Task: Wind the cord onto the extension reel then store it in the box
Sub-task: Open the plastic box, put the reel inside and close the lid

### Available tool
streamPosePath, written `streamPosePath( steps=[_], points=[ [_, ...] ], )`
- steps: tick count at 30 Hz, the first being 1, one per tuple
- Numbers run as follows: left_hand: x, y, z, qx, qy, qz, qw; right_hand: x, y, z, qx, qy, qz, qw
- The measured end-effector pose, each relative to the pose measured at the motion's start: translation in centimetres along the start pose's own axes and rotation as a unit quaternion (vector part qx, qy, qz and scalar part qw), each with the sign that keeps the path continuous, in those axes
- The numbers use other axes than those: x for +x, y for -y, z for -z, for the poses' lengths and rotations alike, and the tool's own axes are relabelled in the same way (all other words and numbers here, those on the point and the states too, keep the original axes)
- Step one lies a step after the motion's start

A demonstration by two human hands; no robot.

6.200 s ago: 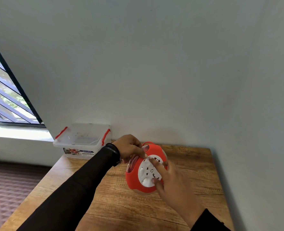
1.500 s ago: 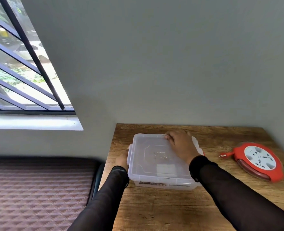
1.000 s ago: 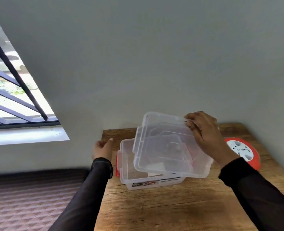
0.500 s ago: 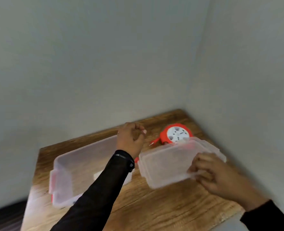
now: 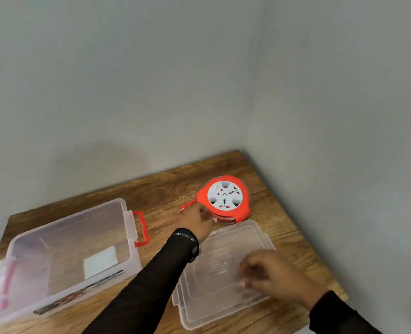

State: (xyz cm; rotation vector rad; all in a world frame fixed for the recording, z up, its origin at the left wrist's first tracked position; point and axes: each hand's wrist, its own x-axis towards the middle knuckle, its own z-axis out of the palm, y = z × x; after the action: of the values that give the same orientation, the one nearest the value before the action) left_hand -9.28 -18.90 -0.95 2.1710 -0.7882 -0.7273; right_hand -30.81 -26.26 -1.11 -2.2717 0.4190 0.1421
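The red extension reel (image 5: pixel 223 198) with its white socket face lies flat near the table's far right corner, its cord wound in. Its short plug end (image 5: pixel 181 210) sticks out to the left. My left hand (image 5: pixel 196 221) grips the reel's near-left edge. The clear plastic box (image 5: pixel 67 249) stands open on the left of the table, with red latches on its ends. Its clear lid (image 5: pixel 214 283) lies flat on the table at the near right. My right hand (image 5: pixel 269 273) hovers blurred over the lid's right part, with its fingers loosely curled and holding nothing.
The wooden table (image 5: pixel 166 189) fits into a corner, with grey walls behind it and to its right. A white label lies on the bottom of the box (image 5: pixel 100 261). The lid's front corner reaches the table's near edge.
The lid has gone from my right hand down onto the table at the near right. My left hand has moved from above the box to the reel's edge and closed on it.
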Motion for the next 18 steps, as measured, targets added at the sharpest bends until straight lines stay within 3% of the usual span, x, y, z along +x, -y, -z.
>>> streamPosePath(
  steps=[2,6,10,11,14,18],
  points=[
    [0.6,0.0,-0.3,0.015,-0.027,0.015,0.999,1.6,-0.7,2.1,0.051,-0.084,-0.001,0.995],
    [2.1,-0.4,-0.8,0.052,-0.088,0.054,0.993,6.2,-2.7,5.2,0.022,-0.235,-0.042,0.971],
    [4.2,-1.2,-0.5,0.21,-0.095,0.123,0.965,10.5,-4.1,6.7,0.131,-0.19,-0.175,0.957],
    [4.7,-1.3,-0.4,0.2,-0.08,0.141,0.966,11.2,-4.2,6.8,0.158,-0.18,-0.196,0.951],
    [5.8,-1.4,-0.5,0.019,-0.052,0.165,0.985,12.9,-4.4,6.9,0.237,-0.178,-0.194,0.935],
    [5.6,-1.5,-0.5,-0.123,-0.099,0.171,0.973,14.2,-4.4,7.0,0.366,-0.152,-0.21,0.894]
  ],
)
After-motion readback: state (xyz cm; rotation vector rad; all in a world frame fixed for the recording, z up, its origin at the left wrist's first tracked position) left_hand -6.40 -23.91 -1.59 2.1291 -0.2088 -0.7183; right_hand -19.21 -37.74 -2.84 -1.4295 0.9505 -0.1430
